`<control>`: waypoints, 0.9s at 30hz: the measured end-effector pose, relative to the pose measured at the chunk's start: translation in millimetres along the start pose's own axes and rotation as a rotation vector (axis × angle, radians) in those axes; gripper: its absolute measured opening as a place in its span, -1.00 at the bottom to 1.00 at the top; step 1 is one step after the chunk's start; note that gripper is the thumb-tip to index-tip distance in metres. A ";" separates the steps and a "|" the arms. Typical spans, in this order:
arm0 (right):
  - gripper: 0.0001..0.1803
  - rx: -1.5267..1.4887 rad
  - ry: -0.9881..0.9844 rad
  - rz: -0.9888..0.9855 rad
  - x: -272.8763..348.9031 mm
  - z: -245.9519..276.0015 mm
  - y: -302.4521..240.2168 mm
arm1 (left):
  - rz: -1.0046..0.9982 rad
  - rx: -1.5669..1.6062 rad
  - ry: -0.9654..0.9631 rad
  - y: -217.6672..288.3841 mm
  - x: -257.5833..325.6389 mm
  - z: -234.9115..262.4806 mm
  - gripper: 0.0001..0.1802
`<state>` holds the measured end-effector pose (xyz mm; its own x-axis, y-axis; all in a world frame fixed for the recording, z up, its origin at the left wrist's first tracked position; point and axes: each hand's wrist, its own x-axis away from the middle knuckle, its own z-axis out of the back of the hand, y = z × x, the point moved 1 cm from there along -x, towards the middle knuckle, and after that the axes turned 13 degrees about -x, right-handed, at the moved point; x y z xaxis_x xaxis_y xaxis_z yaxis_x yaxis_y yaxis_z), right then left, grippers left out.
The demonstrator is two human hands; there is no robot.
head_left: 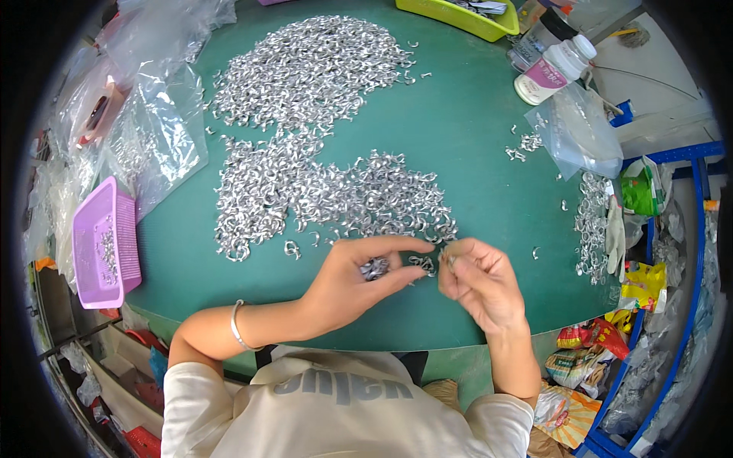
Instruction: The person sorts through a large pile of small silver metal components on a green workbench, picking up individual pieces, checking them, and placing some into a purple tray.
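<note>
Small curved silvery metal pieces (328, 191) lie heaped in front of my hands on a green table (466, 130). My left hand (340, 278) curls its lower fingers around several metal pieces (374, 268) in the palm, while its thumb and forefinger stand apart. A few more metal pieces (422, 265) show between that thumb and forefinger. Just to the right, my right hand (491, 286) is closed in a pinch beside the left fingertips. What it pinches is too small and covered to make out.
A larger heap of metal pieces (313, 65) spreads at the back. A purple basket (131, 252) and clear plastic bags (164, 130) are at the left. Along the right edge stand a white bottle (553, 72), a plastic bag (580, 133) and more scattered pieces (590, 229). A lime-green tray (458, 19) sits far back.
</note>
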<state>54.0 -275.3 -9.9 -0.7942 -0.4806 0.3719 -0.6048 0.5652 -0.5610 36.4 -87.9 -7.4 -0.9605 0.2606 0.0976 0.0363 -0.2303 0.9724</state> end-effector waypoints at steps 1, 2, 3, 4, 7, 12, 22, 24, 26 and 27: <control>-0.89 0.003 -0.002 -0.020 2.8 -3.0 3.9 | -0.002 0.022 -0.002 1.7 -0.1 -1.0 -0.74; -0.89 0.010 -0.003 -0.034 5.1 -5.7 5.6 | -0.010 0.044 -0.007 3.6 -1.1 -1.9 -0.73; -0.89 0.017 -0.004 -0.048 7.0 -8.3 7.3 | -0.010 0.040 -0.014 4.4 -0.4 -2.3 -0.76; -0.89 0.070 0.017 -0.019 8.5 -10.8 8.7 | -0.045 0.024 0.003 4.1 0.4 -2.8 -0.78; -0.89 0.231 0.060 0.086 12.5 -15.6 11.0 | -0.119 -0.022 0.039 6.2 2.0 -2.5 -0.83; -0.87 0.400 0.059 0.195 17.4 -19.1 10.1 | -0.170 -0.143 0.020 12.6 7.6 2.0 -0.83; -0.84 0.346 0.059 0.190 24.9 -29.0 8.5 | -0.161 -0.006 0.021 6.3 5.9 0.9 -0.84; -0.83 0.356 0.049 0.224 25.3 -29.6 9.0 | -0.147 0.016 0.022 5.3 6.4 0.0 -0.84; -0.83 0.389 0.063 0.229 26.1 -31.0 8.6 | -0.135 0.025 0.022 5.1 6.4 -0.2 -0.84; -0.83 0.405 0.070 0.231 26.1 -31.4 8.4 | -0.131 0.023 0.021 5.2 6.4 -0.1 -0.84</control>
<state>26.3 -262.1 18.3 -0.9155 -0.3194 0.2446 -0.3512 0.3381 -0.8731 30.4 -87.5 -1.7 -0.9630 0.2674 -0.0343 -0.0834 -0.1742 0.9812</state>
